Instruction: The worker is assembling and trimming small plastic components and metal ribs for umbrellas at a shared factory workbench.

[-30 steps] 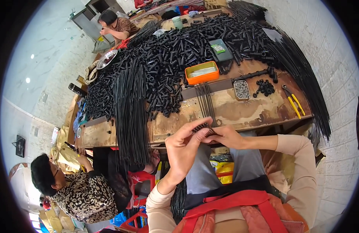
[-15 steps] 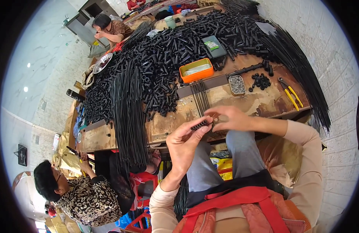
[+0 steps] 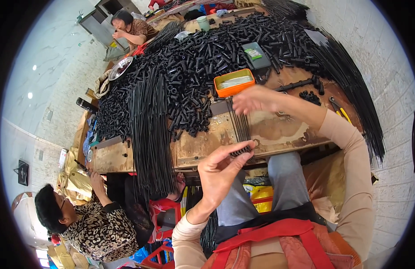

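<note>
My left hand [image 3: 217,172] is closed over the table's near edge, with a black ribbed piece [image 3: 241,151] pinched between thumb and fingers. Only part of that piece shows. My right hand [image 3: 257,100] hangs above the table, slightly smeared, fingers loosely stretched and nothing visible in them. Just under it lie several thin dark rods [image 3: 242,127], pointing toward my left hand. Close behind its fingers is an orange box [image 3: 232,93] holding pale thin sticks.
A big heap of black tubular parts [image 3: 203,67] covers the table [image 3: 194,148]. Long black rods [image 3: 149,134] hang off its front edge. Small black rings [image 3: 309,97] and yellow-handled pliers [image 3: 340,110] lie at right. A co-worker [image 3: 102,228] sits at left, another person [image 3: 135,31] farther back.
My right hand has left the ribbed piece and moved up and away toward the orange box; its forearm now covers the small metal tin. My left hand keeps hold of the piece.
</note>
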Action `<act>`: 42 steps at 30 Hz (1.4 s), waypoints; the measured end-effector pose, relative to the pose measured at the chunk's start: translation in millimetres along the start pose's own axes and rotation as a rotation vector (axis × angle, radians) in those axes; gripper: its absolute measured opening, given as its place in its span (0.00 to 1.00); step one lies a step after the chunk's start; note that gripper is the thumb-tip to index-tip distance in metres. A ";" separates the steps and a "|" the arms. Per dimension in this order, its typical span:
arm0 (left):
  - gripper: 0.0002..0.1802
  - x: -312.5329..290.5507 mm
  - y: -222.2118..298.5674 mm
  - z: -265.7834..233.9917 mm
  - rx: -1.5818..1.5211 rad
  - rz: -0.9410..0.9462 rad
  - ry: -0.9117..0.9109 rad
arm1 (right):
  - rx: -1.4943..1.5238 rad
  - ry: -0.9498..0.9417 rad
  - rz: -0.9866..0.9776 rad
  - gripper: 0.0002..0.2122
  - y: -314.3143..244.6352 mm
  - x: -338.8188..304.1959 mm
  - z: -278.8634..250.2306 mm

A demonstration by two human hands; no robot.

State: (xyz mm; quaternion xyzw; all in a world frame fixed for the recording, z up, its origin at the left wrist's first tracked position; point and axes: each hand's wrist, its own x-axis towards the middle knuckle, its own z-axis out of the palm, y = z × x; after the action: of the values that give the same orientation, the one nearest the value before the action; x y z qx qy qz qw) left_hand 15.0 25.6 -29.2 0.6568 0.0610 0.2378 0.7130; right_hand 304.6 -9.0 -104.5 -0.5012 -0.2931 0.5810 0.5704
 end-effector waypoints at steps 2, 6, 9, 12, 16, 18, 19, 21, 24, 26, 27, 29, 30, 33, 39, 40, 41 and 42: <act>0.16 1.5 -1.5 -3.2 -0.083 0.045 -0.035 | -0.472 0.196 -0.186 0.15 -32.5 27.1 -5.1; 0.20 3.6 6.5 4.3 -0.171 0.039 -0.119 | -1.655 0.400 -0.370 0.10 -52.7 80.2 -40.4; 0.22 -5.8 4.4 -2.9 -0.176 -0.034 -0.128 | -1.800 0.392 -0.244 0.09 -38.9 98.2 -26.5; 0.22 -5.3 -0.1 1.1 -0.140 -0.037 -0.133 | -1.769 0.420 -0.275 0.09 -21.7 100.7 -48.4; 0.29 -6.0 4.9 3.3 -0.163 0.011 -0.043 | -1.587 0.336 -0.214 0.08 -44.5 92.8 -41.8; 0.31 -7.1 10.8 4.0 -0.177 -0.017 -0.005 | -1.470 0.292 -0.120 0.08 -49.1 87.7 -45.8; 0.31 -6.2 11.5 2.9 -0.143 -0.007 -0.015 | -1.397 0.307 -0.229 0.08 -48.5 87.0 -48.9; 0.26 -4.8 11.6 3.7 -0.112 -0.028 -0.011 | -1.298 0.353 -0.336 0.07 -58.7 77.7 -42.2; 0.21 -0.4 0.8 -1.7 0.004 -0.027 -0.042 | -1.105 0.484 -0.525 0.07 -106.4 41.9 9.2; 0.18 -1.7 5.2 -0.3 -0.049 -0.025 -0.044 | -1.058 0.357 -0.722 0.08 -147.1 28.6 58.5; 0.18 -1.9 5.2 -0.1 -0.075 0.023 -0.025 | -1.041 0.315 -0.777 0.09 -169.3 18.8 92.8; 0.17 -1.2 -0.3 1.7 -0.094 0.069 -0.006 | -1.107 0.339 -1.148 0.10 -203.5 2.3 137.7; 0.16 -0.1 -3.3 3.6 -0.087 0.063 -0.013 | -1.189 0.389 -1.182 0.10 -216.8 -5.5 138.7; 0.14 0.3 5.3 -2.7 0.076 -0.053 0.051 | -1.199 0.302 -1.171 0.08 -196.0 -56.0 176.0; 0.25 8.1 11.8 3.9 -0.198 0.015 0.060 | -1.190 0.260 -0.909 0.11 -79.5 -124.6 143.5; 0.24 11.6 10.4 1.9 -0.223 0.007 0.057 | -1.182 0.263 -0.889 0.11 -73.6 -133.4 142.2; 0.20 12.4 8.6 -3.8 -0.205 -0.024 0.060 | -1.294 0.284 -0.931 0.13 -68.7 -142.8 149.1; 0.20 8.7 6.4 -8.4 -0.205 -0.034 0.070 | -1.407 0.302 -0.979 0.16 -62.9 -149.0 155.0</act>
State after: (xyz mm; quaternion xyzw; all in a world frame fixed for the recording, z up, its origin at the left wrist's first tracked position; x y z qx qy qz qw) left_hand 17.7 37.1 -22.1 0.5708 0.0722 0.2534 0.7777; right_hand 162.9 -104.5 40.4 -0.6268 -0.6878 -0.1184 0.3465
